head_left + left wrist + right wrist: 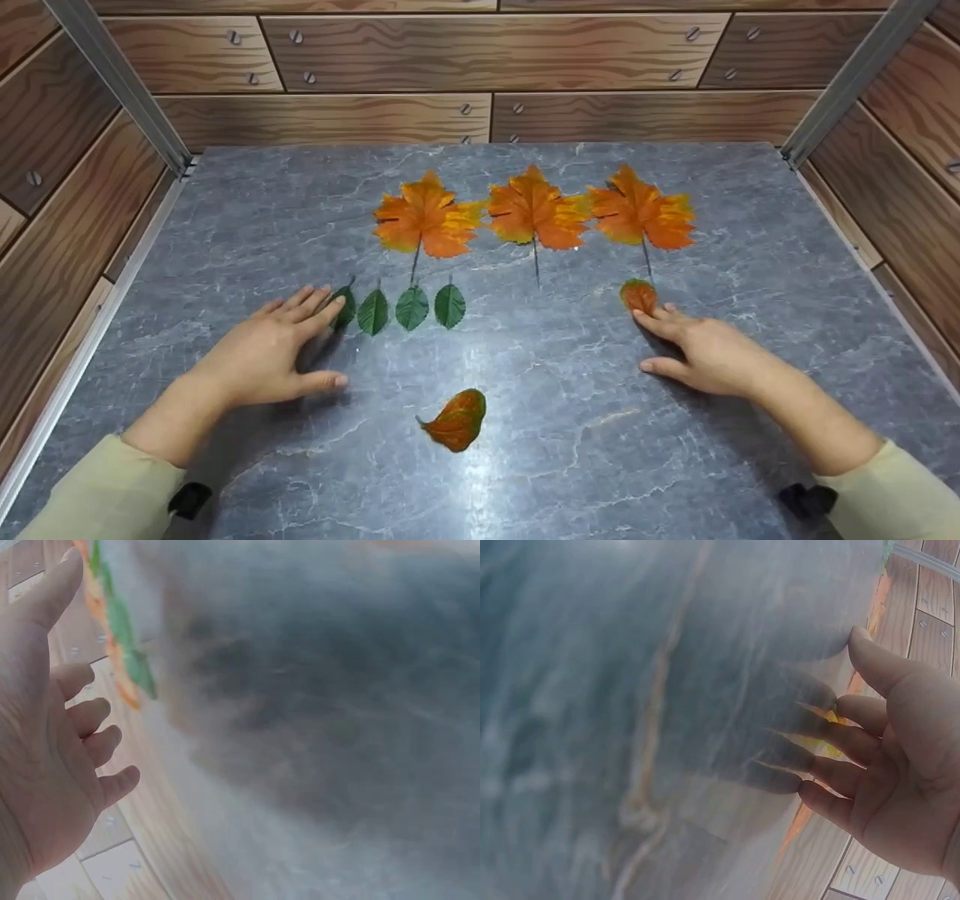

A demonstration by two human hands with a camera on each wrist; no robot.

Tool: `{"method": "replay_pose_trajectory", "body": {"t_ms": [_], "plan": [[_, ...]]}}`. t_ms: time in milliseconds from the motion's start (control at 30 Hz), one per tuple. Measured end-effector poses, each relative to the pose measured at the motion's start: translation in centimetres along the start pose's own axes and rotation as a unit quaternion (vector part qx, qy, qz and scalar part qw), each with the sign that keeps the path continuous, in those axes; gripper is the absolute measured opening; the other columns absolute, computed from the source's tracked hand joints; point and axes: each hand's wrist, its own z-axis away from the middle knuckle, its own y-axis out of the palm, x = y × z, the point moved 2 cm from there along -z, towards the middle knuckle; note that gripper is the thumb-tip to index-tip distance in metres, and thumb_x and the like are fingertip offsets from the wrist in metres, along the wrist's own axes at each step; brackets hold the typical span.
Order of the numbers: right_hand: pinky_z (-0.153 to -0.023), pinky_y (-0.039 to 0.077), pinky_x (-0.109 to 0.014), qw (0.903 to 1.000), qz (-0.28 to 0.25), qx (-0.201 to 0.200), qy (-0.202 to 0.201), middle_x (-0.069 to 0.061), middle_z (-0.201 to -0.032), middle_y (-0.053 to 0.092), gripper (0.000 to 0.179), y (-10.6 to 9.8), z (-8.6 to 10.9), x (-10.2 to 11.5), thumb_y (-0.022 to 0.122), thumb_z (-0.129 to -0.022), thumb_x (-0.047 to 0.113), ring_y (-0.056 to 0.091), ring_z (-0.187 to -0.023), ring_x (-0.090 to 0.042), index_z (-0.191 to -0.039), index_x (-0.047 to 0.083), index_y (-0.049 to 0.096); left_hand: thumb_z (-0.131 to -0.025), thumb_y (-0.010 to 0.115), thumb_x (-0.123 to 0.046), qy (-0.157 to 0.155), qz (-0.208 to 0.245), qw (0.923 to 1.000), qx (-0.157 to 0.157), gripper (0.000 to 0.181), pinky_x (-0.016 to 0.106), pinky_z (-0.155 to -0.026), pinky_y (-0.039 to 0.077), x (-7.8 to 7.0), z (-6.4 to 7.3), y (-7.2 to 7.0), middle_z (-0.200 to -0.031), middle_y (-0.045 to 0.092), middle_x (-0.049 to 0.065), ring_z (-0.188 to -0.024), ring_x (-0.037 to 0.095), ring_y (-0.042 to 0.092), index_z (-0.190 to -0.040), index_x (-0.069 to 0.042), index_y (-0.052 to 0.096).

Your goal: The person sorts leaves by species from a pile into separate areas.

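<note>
My left hand [266,349] is spread at the left, its fingers straight, over or beside the leftmost green leaf [343,306], which it partly hides. In the left wrist view the same hand [52,720] holds nothing. Several green leaves stand in a row, among them one at the right end [450,306]. On the right, the fingertips of my right hand [709,349] touch a small orange-brown leaf [637,295], thumb apart. The right wrist view shows that hand [900,757] with extended fingers close to the tabletop. A larger red-brown leaf [455,421] lies alone near the front middle.
Three orange maple leaves line the back: left [426,217], middle [534,210] and right [639,210], stems toward me. They lie on a grey marbled tabletop [555,465]. Wood-patterned panels [487,52] and metal posts [124,82] bound the table.
</note>
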Motion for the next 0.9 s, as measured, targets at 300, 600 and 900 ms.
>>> {"method": "replay_pose_trajectory", "body": {"t_ms": [300,600,900], "plan": [[-0.108,0.041,-0.072,1.0,-0.003,0.002,0.001,-0.033,-0.158,0.041,0.08,0.0,0.0,0.0,0.065,-0.103,0.054,0.044,-0.142,-0.056,-0.163,0.007,0.043,-0.096,0.06,-0.076,0.013,0.031,0.9991,-0.027,0.1,0.065,-0.122,0.03,-2.3,-0.7,-2.4,-0.169,0.034,0.016,-0.154,0.042,0.035,-0.168,-0.012,0.034],[-0.108,0.041,-0.072,1.0,-0.004,0.005,0.0,-0.034,-0.158,0.041,0.08,0.0,-0.1,0.0,0.065,-0.103,0.055,0.044,-0.142,-0.056,-0.163,0.007,0.043,-0.099,0.068,-0.062,0.072,0.1,0.9913,-0.045,0.08,0.053,-0.113,0.048,-5.9,-2.4,-2.3,-0.151,0.059,0.013,-0.136,0.034,0.06,-0.155,-0.008,0.055],[-0.107,0.041,-0.074,0.9999,-0.004,0.008,0.005,-0.033,-0.159,0.04,0.08,0.0,-0.1,0.0,0.065,-0.103,0.055,0.043,-0.142,-0.057,-0.163,0.007,0.043,-0.104,0.072,-0.035,0.133,0.191,0.9726,-0.001,0.045,0.046,-0.101,0.057,-8.9,-4.7,-0.8,-0.132,0.074,0.007,-0.108,0.019,0.075,-0.138,-0.007,0.072]]}}
